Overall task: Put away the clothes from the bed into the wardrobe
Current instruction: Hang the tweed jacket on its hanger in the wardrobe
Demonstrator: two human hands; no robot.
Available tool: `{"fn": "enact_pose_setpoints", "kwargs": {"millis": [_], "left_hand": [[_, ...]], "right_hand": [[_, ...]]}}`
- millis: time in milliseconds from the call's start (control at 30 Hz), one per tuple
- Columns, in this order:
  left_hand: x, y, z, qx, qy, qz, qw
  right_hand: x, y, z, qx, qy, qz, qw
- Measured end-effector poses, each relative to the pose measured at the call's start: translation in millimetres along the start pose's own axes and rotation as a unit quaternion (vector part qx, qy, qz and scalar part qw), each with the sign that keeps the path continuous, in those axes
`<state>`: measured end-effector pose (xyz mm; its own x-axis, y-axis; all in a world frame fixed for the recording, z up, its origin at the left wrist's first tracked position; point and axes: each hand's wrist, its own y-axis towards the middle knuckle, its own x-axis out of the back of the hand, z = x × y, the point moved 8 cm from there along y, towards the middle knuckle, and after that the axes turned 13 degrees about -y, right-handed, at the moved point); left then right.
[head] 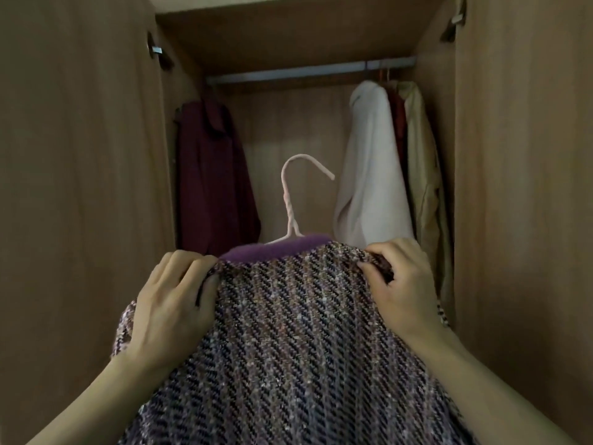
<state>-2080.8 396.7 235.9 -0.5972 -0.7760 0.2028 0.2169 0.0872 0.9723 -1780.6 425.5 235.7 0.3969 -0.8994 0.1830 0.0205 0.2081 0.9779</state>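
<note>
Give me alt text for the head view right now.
Both hands, left hand and right hand, grip a purple tweed garment on a pink hanger before the open wardrobe, below its rail.

Open wardrobe (288, 43) of brown wood, doors swung wide on the left and right. Far across the top, a metal rail (308, 71) running from wall to wall. Hanging from the rail at the left end, a dark red coat (215, 175). Hanging at the right end, packed close together, a white coat (372, 162), a red garment (399, 117) and a beige jacket (423, 175).
</note>
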Motion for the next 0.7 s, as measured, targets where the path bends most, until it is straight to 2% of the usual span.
{"fn": "enact_pose_setpoints", "kwargs": {"millis": [167,367,700], "left_hand": [[-23.7,25.0,50.5,-0.015,0.013,-0.032,0.999],[-55.3,37.0,98.7,-0.008,0.03,-0.035,0.999],[-121.1,82.6,139.2,-0.022,0.12,-0.043,0.992]], "right_hand": [[-50.1,32.8,1.8,0.004,-0.013,-0.025,1.0],[-103.8,54.5,-1.8,0.024,-0.003,-0.052,0.998],[-205.4,104.3,-56.4,0.017,0.073,-0.099,0.992]]}}
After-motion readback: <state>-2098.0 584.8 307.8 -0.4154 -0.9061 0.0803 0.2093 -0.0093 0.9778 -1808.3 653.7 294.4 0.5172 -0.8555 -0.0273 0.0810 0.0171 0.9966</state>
